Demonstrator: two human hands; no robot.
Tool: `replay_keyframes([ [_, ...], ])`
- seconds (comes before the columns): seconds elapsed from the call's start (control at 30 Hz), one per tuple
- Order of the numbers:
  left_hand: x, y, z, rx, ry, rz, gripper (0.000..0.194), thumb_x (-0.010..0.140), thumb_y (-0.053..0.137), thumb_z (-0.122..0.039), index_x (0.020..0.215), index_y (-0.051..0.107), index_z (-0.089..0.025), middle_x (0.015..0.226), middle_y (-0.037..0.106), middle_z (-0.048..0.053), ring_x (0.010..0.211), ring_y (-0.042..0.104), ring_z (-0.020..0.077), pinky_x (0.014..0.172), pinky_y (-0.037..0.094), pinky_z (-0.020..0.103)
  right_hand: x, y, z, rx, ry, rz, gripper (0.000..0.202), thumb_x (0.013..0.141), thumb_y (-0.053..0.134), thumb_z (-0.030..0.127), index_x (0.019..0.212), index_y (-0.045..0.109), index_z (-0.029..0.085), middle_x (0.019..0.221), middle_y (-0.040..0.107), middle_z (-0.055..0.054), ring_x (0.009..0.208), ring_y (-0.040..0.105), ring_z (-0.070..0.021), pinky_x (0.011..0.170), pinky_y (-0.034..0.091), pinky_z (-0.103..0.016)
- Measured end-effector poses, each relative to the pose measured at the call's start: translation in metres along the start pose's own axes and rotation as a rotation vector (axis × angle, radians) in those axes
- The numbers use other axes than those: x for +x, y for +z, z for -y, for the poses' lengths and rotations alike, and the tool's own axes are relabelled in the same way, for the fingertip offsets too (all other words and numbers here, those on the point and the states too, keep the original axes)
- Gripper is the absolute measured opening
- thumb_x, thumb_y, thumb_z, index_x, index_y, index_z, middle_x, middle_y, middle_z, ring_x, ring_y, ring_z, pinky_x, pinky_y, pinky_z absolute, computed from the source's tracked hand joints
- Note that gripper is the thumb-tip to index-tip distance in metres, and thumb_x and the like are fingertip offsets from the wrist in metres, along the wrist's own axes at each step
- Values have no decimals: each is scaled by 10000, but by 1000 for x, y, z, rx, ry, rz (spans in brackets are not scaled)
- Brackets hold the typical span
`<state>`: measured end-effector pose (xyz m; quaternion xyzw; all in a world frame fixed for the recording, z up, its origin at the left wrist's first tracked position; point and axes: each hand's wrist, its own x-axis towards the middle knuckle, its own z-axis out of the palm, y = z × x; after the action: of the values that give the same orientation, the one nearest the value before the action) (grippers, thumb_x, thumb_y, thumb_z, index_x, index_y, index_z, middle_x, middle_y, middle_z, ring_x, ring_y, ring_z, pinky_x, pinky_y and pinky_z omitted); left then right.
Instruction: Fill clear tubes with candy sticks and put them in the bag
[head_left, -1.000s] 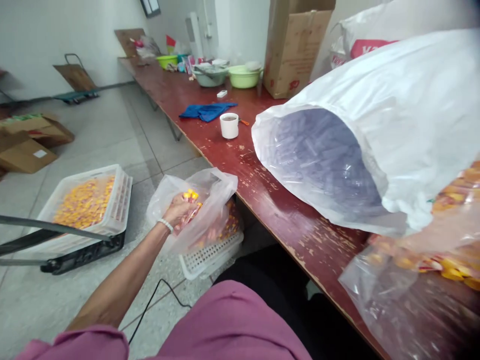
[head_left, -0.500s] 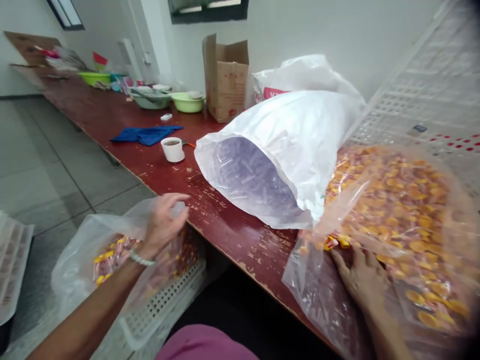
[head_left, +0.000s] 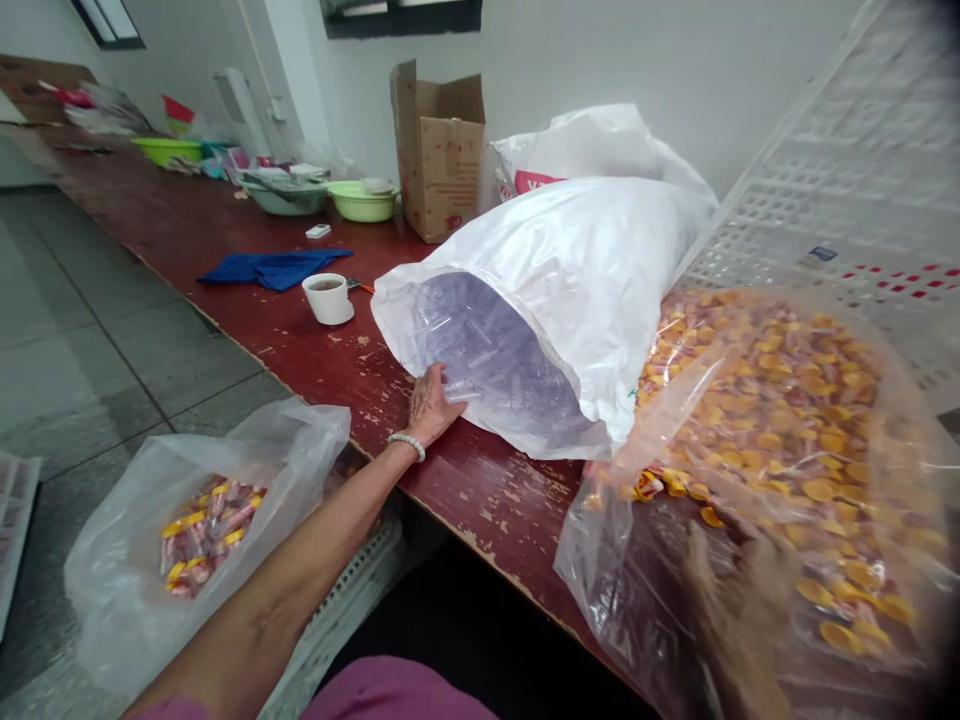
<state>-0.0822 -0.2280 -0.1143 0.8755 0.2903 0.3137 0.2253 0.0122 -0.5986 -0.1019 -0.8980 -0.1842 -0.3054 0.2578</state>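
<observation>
My left hand (head_left: 433, 408) is at the lower lip of a white sack (head_left: 600, 260), thumb and fingers apart, by clear plastic tubes (head_left: 495, 355) heaped inside. On the right, my right hand (head_left: 739, 590) is over a clear plastic bag (head_left: 622, 580), smeared by motion; whether it holds anything does not show. Beside it lies a big pile of small pieces with yellow caps and red-and-white wrapping (head_left: 787, 400), partly under the clear film. A few loose yellow-capped pieces (head_left: 667, 485) lie just beyond its fingers.
Lower left, an open plastic bag (head_left: 120, 560) holds more yellow-capped pieces, near a white basket (head_left: 352, 590). On the red table (head_left: 480, 500) are a white cup (head_left: 328, 300), blue cloth (head_left: 274, 268), green basins (head_left: 364, 203) and a cardboard box (head_left: 450, 165). A white perforated crate (head_left: 840, 190) leans at right.
My left hand has moved from above the lower-left bag, rightward and up to the sack's mouth. My right hand has shifted slightly down, away from the loose yellow-capped pieces.
</observation>
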Motion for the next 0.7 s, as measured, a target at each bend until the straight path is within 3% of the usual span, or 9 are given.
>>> replay_keyframes([
  [0.07,0,-1,1,-5,-1,25,632,650,674,-269,1206,392,-167,997,585,84,918,559,248,818,464,395,-4,-8,34,137,-97,-85,252,840,513,330,1039,589,195,974,610,-125,990,557,-283,840,476,-445],
  [0.17,-2,-4,0,-6,30,57,620,668,650,-258,1220,388,-155,982,587,84,900,565,241,816,464,389,1,6,99,377,-345,49,236,835,529,191,1066,574,200,1001,620,-83,955,572,-221,848,482,-393],
  [0.27,-4,-8,-1,-2,93,92,624,672,618,-212,1242,371,-146,1012,577,99,931,565,248,841,460,398,18,50,161,417,-524,210,324,841,431,86,1124,560,176,1124,605,-99,1046,532,-210,917,446,-368],
  [0.37,-4,-8,-2,1,161,130,618,666,581,-153,1243,360,-140,1090,555,129,1015,548,261,874,453,399,36,97,204,261,-628,413,479,798,411,31,1251,497,165,1308,521,-99,1182,436,-258,954,390,-410],
  [0.5,0,-8,-1,-5,205,190,602,667,564,-137,1233,361,-151,1090,565,126,1007,559,257,860,461,387,45,125,231,80,-714,539,500,847,410,89,1331,423,215,1364,463,-89,1192,376,-311,883,378,-437],
  [0.7,-13,-19,9,-43,191,239,559,707,519,-134,1243,363,-143,936,606,100,932,580,259,827,466,403,41,120,237,-41,-779,537,276,906,401,193,1116,575,237,1152,531,-113,1002,430,-274,752,381,-378],
])
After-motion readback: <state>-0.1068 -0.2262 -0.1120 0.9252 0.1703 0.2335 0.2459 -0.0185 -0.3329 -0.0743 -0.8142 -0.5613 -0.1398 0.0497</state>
